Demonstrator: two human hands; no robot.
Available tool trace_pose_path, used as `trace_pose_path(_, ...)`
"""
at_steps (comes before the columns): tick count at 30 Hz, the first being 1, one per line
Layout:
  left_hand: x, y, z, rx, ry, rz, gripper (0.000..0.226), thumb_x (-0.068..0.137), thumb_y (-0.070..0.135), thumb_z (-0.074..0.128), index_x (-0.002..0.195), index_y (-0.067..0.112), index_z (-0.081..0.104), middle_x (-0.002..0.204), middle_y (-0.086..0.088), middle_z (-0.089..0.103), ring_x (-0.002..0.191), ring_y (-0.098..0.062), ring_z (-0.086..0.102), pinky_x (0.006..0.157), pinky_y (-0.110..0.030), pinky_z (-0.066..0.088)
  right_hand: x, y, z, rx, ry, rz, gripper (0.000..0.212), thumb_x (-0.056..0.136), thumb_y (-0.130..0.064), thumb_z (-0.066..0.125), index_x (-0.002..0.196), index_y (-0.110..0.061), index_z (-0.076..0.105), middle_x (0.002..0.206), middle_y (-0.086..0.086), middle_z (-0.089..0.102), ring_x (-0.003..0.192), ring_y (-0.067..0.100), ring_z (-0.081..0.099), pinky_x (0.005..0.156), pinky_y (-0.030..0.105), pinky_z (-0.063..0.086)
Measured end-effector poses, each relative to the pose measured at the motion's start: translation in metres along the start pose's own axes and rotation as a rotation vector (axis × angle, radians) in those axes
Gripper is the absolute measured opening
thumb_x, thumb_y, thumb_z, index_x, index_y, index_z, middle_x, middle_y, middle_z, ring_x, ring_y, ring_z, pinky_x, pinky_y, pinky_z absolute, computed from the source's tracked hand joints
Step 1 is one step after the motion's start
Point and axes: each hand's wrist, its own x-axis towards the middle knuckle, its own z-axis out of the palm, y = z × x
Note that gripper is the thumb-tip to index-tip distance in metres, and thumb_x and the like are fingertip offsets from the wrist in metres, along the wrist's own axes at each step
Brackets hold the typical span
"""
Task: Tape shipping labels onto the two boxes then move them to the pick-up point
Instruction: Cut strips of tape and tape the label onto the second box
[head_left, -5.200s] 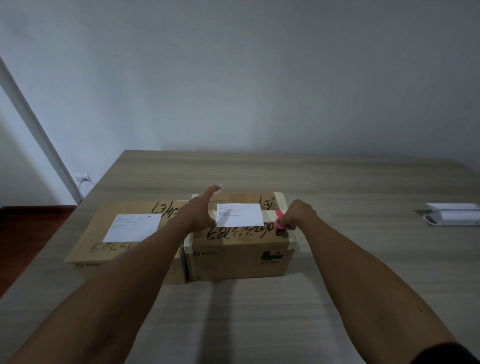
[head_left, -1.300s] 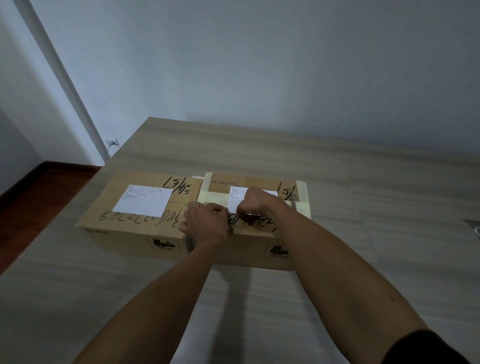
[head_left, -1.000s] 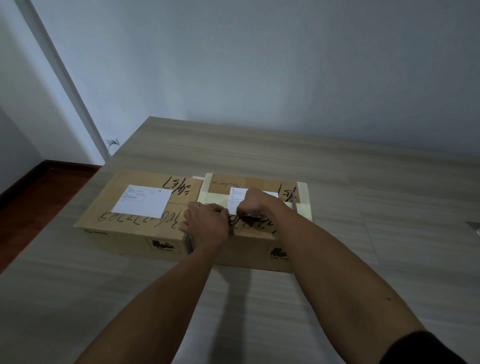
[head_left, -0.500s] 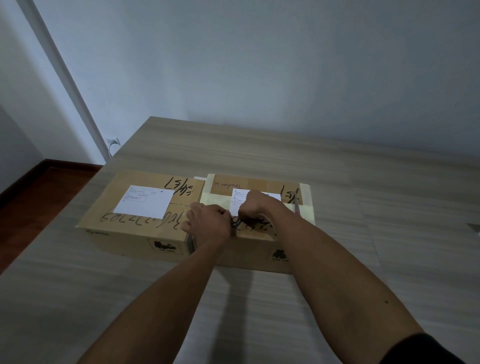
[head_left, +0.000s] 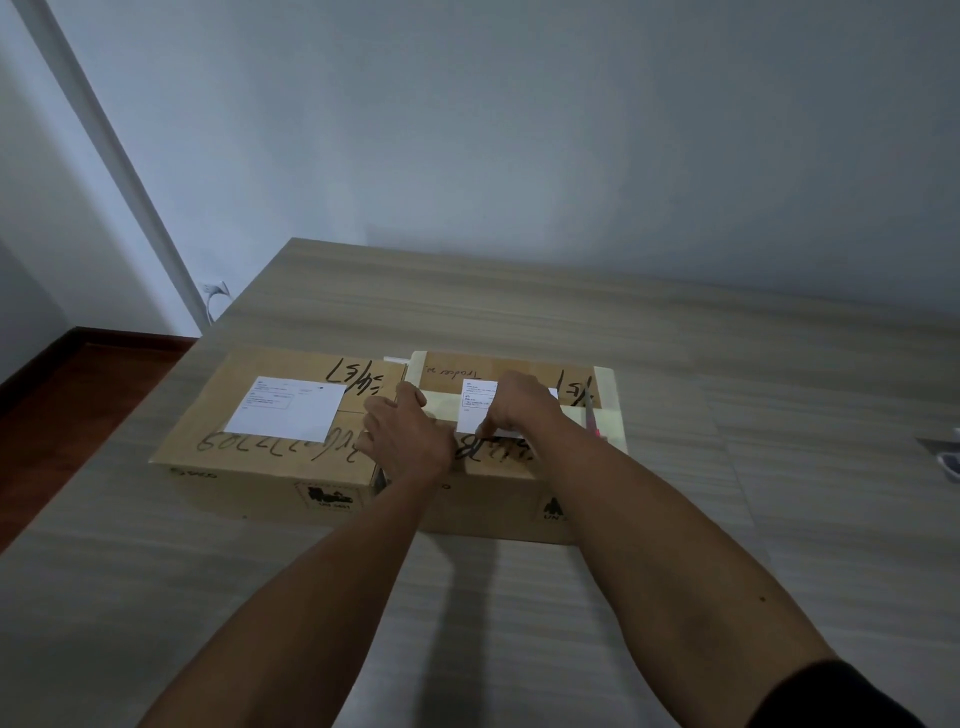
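Head view shows two cardboard boxes touching side by side on the wooden surface (head_left: 519, 312). The left box (head_left: 270, 457) carries a white label (head_left: 288, 408) lying loose on its lid, with no tape visible over it. The right box (head_left: 524, 499) has pale tape (head_left: 605, 413) running along its lid and edges, and its label (head_left: 475, 410) is partly under the right hand (head_left: 519, 405), whose fingertips press down on the paper's near edge. The left hand (head_left: 405, 436) lies flat with straight fingers over the seam between the boxes, bracing them. By my reading, the right label is nearly fixed, the left one remains, and neither box has been moved. A pink-handled tool (head_left: 592, 415), probably a cutter, rests on the right box. A pale object (head_left: 948, 460) sits at the far right edge; no pick-up point is visible.
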Motion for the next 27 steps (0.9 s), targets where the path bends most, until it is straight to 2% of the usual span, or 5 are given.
trace_pose_path(7, 0.006, -0.002, -0.002, 0.017, -0.019, 0.013, 0.057, 0.075, 0.026, 0.084, 0.117, 0.027, 0.045, 0.119, -0.009, 0.041, 0.111, -0.028, 0.046, 0.097, -0.043, 0.033, -0.005, -0.005, 0.008, 0.112, 0.022, 0.0, 0.068, 0.068, -0.04, 0.094, 0.116, -0.014, 0.055, 0.106, 0.006, 0.065, 0.095, 0.027, 0.065, 0.073, 0.034, 0.05)
trace_pose_path(14, 0.01, -0.002, -0.002, 0.043, -0.047, 0.033, 0.065, 0.071, 0.024, 0.086, 0.119, 0.027, 0.043, 0.12, -0.01, 0.042, 0.114, -0.029, 0.047, 0.098, -0.044, 0.034, -0.012, 0.002, 0.006, 0.103, 0.039, 0.1, 0.066, 0.068, -0.037, 0.095, 0.115, -0.015, 0.055, 0.112, 0.006, 0.067, 0.097, 0.027, 0.064, 0.071, 0.032, 0.047)
trace_pose_path(19, 0.013, -0.011, -0.005, 0.046, -0.042, 0.096, 0.063, 0.075, 0.034, 0.086, 0.122, 0.026, 0.046, 0.125, -0.01, 0.045, 0.118, -0.03, 0.047, 0.1, -0.045, 0.036, -0.013, 0.006, 0.012, 0.199, 0.052, 0.111, 0.073, 0.069, -0.033, 0.095, 0.124, -0.01, 0.053, 0.116, 0.01, 0.067, 0.101, 0.029, 0.066, 0.081, 0.036, 0.056)
trace_pose_path(24, 0.027, -0.037, -0.012, -0.044, -0.228, 0.28, 0.094, 0.065, 0.063, 0.085, 0.139, 0.027, 0.041, 0.141, -0.008, 0.04, 0.132, -0.032, 0.04, 0.106, -0.051, 0.036, -0.016, 0.018, 0.014, 0.37, 0.133, 0.078, 0.062, 0.069, -0.038, 0.092, 0.112, -0.009, 0.058, 0.111, 0.01, 0.069, 0.098, 0.029, 0.067, 0.08, 0.039, 0.057)
trace_pose_path(27, 0.029, -0.047, -0.016, -0.024, -0.342, 0.305, 0.114, 0.063, 0.065, 0.087, 0.153, 0.026, 0.029, 0.15, -0.009, 0.037, 0.138, -0.034, 0.036, 0.11, -0.055, 0.036, -0.018, 0.024, 0.01, 0.37, 0.2, 0.086, 0.047, 0.076, -0.037, 0.088, 0.102, -0.008, 0.061, 0.105, 0.01, 0.07, 0.093, 0.029, 0.067, 0.077, 0.04, 0.056)
